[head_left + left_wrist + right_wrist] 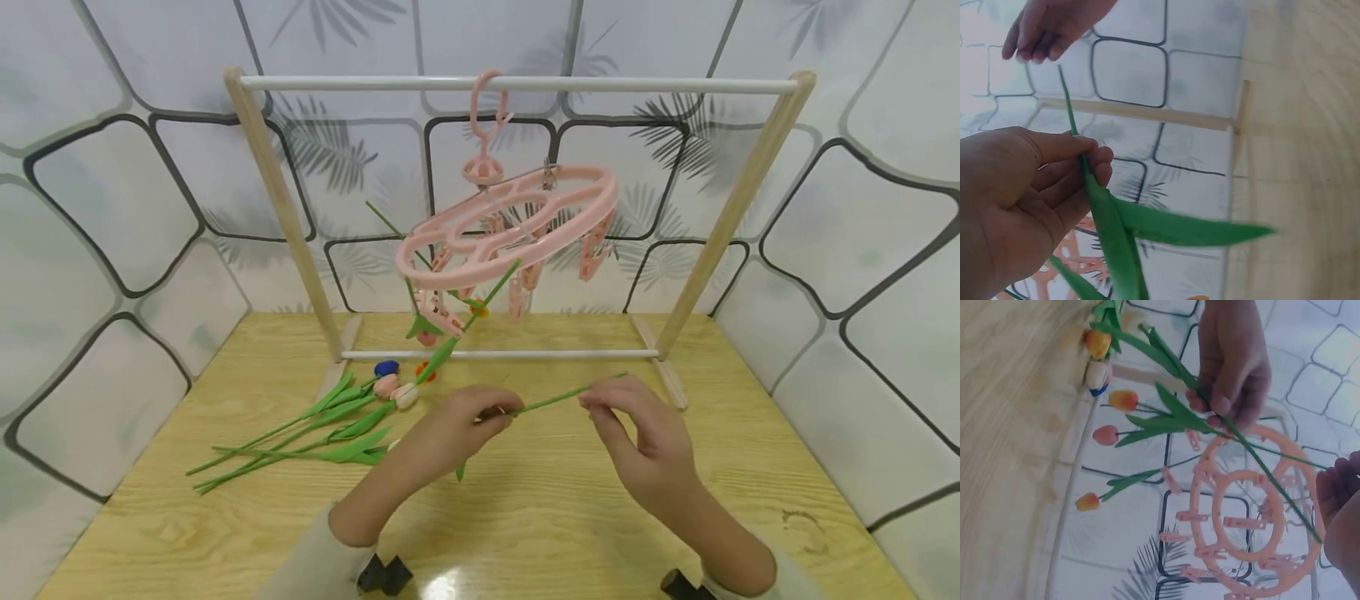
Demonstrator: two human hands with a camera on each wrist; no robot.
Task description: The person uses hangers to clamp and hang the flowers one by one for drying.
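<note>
green leafy stem (551, 401), below the pink hanger (450, 279): pinched by the left grip (467, 423) near its leaves; judged light, flexible, best held bare mid-stem. right grip (651, 437), below-right of the hanger: loosely bent, holding nothing. tulips (360, 427) lie on the counter (562, 517), below-left of the hanger.

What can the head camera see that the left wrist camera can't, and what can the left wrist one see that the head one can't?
Only the head view: the blue flower and white flower on the table.

Only the left wrist view: the inner side of the left hand, and the long leaf sticking out in full.

Both: the left hand pinching a green stem, the right hand near its end, and the pink hanger.
</note>
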